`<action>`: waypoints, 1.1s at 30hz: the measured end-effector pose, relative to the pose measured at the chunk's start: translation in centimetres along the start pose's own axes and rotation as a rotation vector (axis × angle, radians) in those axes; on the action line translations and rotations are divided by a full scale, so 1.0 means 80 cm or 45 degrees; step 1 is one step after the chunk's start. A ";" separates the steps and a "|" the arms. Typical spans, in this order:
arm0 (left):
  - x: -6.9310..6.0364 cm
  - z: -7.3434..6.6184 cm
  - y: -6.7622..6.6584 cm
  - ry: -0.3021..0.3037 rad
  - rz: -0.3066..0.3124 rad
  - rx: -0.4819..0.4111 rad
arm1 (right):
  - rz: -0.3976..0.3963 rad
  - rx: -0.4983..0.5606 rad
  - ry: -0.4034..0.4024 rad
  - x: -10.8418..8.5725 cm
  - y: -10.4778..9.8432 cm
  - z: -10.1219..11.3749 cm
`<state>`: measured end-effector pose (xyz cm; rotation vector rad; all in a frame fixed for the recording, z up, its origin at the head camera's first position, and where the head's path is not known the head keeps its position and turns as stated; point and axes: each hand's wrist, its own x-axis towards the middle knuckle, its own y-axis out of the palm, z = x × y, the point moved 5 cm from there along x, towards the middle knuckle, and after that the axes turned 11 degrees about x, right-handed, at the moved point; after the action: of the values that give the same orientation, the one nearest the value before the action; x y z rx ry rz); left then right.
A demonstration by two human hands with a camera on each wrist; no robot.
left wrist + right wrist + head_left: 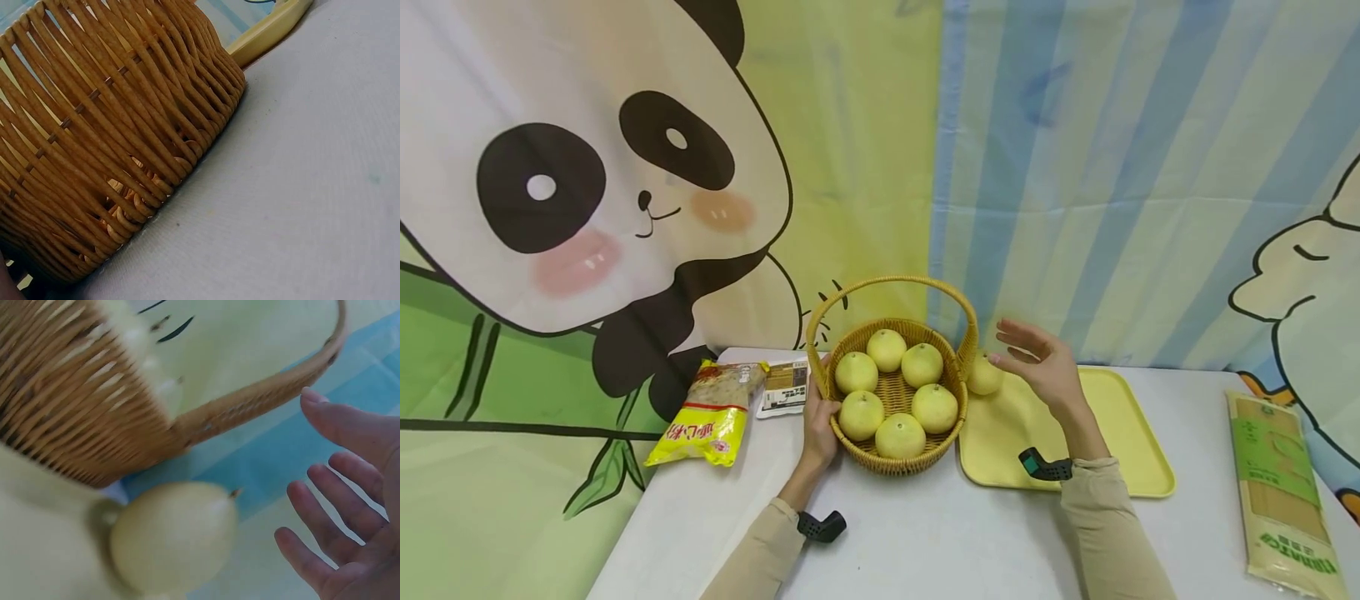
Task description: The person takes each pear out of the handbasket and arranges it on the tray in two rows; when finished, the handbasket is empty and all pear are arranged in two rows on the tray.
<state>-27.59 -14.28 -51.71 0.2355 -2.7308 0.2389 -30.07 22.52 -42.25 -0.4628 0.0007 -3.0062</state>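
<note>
A brown wicker basket (891, 454) with a tall arched handle (891, 279) stands upright on the white table. Several pale yellow-green melons (900, 436) lie inside in a ring. My left hand (820, 429) holds the basket's left side, thumb near the rim; its other fingers are mostly hidden behind the weave. To the right of the basket, one more melon (175, 537) rests at the upper left of a yellow tray (1138, 442). Just above and right of this melon is my right hand (362, 506), fingers spread and apart from the fruit.
Left of the basket lie a yellow-and-red food bag (711, 417) and a smaller white packet (784, 387). A long green-and-cream noodle pack (1285, 492) is at the far right. Printed cloth (865, 167) hangs behind the table (940, 542).
</note>
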 end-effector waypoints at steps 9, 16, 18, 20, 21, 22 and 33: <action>0.002 -0.004 -0.001 -0.005 0.000 -0.002 | 0.262 0.330 -0.175 -0.016 0.028 0.068; 0.004 -0.008 -0.002 -0.018 -0.002 0.035 | 0.607 0.337 -0.110 -0.022 0.096 0.071; 0.004 -0.007 -0.002 -0.023 -0.001 0.035 | 0.674 0.258 -0.092 -0.020 0.119 0.064; 0.002 -0.006 -0.001 -0.030 0.000 0.039 | 0.724 0.174 -0.086 -0.016 0.142 0.058; 0.001 -0.006 -0.001 -0.034 0.001 0.042 | 0.746 0.136 -0.076 -0.013 0.152 0.054; 0.000 -0.006 0.000 -0.037 -0.001 0.048 | 0.765 0.106 -0.063 -0.010 0.161 0.051; -0.003 -0.002 -0.003 -0.039 0.001 0.079 | 0.944 -0.178 0.049 0.020 0.229 0.020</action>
<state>-27.29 -14.43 -51.64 0.2576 -2.7567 0.3232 -29.33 4.15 -40.54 -0.3201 0.3136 -2.2898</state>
